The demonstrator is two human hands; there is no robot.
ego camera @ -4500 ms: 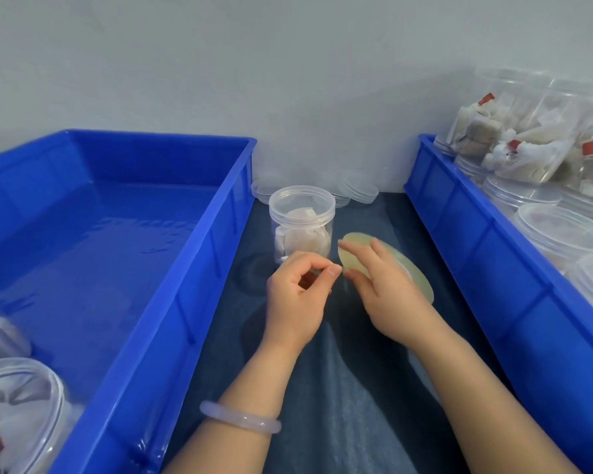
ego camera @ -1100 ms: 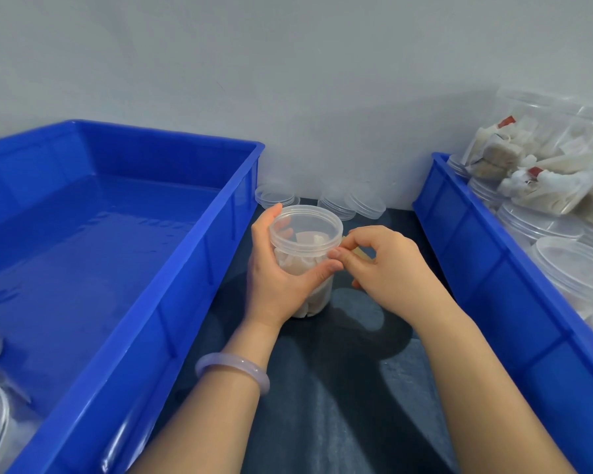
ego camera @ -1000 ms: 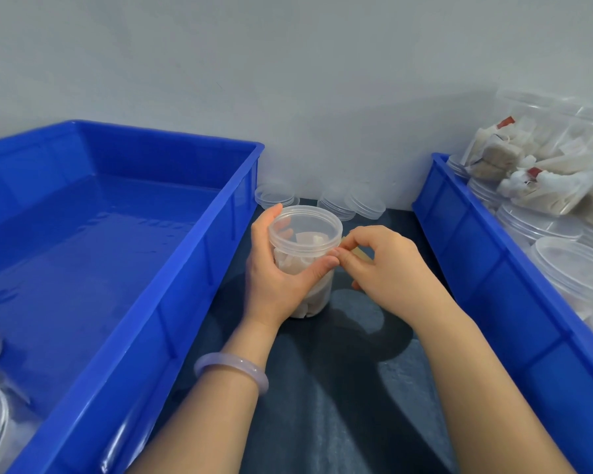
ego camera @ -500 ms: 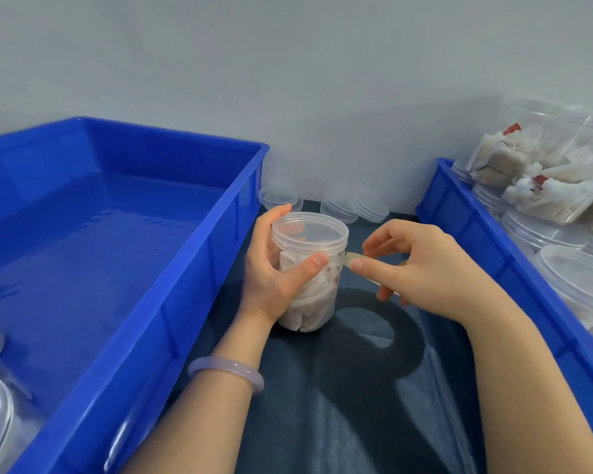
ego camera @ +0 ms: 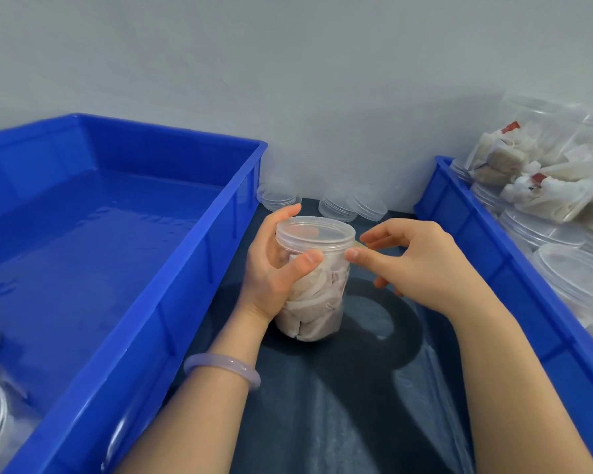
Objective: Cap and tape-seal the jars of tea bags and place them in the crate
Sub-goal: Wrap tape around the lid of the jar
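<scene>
jar [ego camera: 317, 302] in left hand [ego camera: 271, 273] — right hand [ego camera: 421, 265] pinches tape [ego camera: 359, 244] at lid [ego camera: 315, 233]

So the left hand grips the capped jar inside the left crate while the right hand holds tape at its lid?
No: the head view shows the jar on the dark mat beside the left crate, not inside. Left hand and right hand as stated.

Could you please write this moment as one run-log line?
step: tape-sealing | left hand: grips capped jar on mat | right hand: pinches tape at lid edge | left crate: this jar not yet inside
</scene>
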